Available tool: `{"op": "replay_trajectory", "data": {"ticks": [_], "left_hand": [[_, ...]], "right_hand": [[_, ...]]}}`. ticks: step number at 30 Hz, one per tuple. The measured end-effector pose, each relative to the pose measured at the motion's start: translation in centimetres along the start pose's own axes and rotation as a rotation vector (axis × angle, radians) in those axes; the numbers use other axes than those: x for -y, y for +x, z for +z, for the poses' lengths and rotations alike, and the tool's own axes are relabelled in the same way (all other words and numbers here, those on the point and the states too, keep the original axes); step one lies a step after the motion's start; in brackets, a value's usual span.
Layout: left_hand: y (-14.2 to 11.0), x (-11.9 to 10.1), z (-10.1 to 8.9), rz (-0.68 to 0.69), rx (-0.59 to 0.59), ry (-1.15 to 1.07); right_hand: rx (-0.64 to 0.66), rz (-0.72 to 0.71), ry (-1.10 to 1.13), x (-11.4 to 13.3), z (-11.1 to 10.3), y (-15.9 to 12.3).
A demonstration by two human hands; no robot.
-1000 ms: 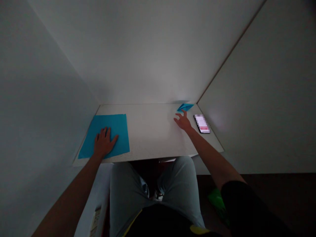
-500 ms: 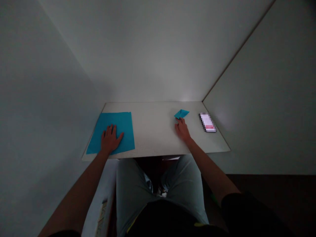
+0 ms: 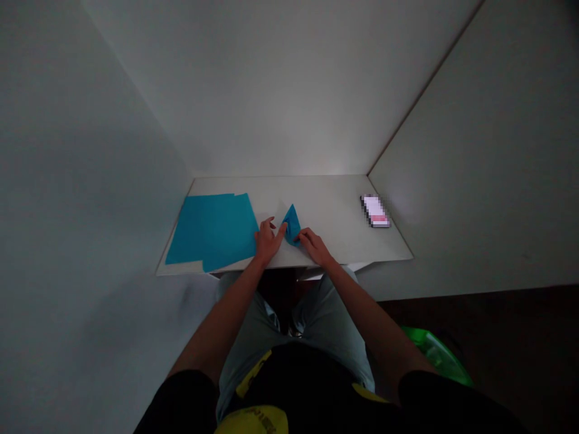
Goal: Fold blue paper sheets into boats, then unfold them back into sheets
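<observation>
A small folded piece of blue paper [image 3: 292,224] stands with its point toward the wall, near the middle of the white table. At its left side is my left hand [image 3: 269,242], the thumb touching the paper and the other fingers spread apart. My right hand [image 3: 315,246] pinches the lower right edge of the folded paper between thumb and fingertips. To the left lie flat blue paper sheets [image 3: 212,229], overlapping and out of line, their right edge close beside my left hand.
A phone [image 3: 375,211] with a blurred screen rests at the right end of the white table [image 3: 335,199]. Walls enclose the table at the back, left and right. A green plastic container [image 3: 436,355] is on the dark floor at lower right.
The folded paper has come left and nearer to me with my right hand. My left hand has left the sheets and moved right to it. The top sheet has shifted right.
</observation>
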State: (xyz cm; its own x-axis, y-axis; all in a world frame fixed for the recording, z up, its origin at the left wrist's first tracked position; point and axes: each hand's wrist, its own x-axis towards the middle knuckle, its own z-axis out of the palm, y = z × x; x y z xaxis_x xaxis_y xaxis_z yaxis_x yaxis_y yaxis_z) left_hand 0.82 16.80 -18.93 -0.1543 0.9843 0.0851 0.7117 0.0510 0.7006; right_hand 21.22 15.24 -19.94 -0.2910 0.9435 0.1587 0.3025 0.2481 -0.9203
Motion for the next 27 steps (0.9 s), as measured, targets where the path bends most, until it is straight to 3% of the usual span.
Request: {"op": "replay_trajectory", "data": {"ticks": [4,9,14,20,23,27], "left_hand": [[0.1,-0.6,-0.2,0.048,0.072,0.039],[-0.4,1.6,-3.4,0.143,-0.052,0.264],[-1.8,6.2,-8.3,-0.048,-0.121,0.561],[-2.7,11.5,-13.6,-0.224,-0.106,0.64],[-2.5,13.2,-15.0,-0.296,-0.092,0.634],[-2.7,14.3,-15.3,-0.289,-0.112,0.662]], "right_hand": [[0.014,0.016,0.02,0.3,-0.1,0.1],[-0.058,0.049,0.022,0.1,-0.1,0.6],[-0.048,0.039,0.009,-0.2,-0.2,0.7],[-0.075,0.046,-0.028,-0.7,-0.1,0.8],[-0.07,0.037,-0.023,-0.7,-0.1,0.8],[-0.066,0.042,-0.026,-0.6,-0.1,0.8]]}}
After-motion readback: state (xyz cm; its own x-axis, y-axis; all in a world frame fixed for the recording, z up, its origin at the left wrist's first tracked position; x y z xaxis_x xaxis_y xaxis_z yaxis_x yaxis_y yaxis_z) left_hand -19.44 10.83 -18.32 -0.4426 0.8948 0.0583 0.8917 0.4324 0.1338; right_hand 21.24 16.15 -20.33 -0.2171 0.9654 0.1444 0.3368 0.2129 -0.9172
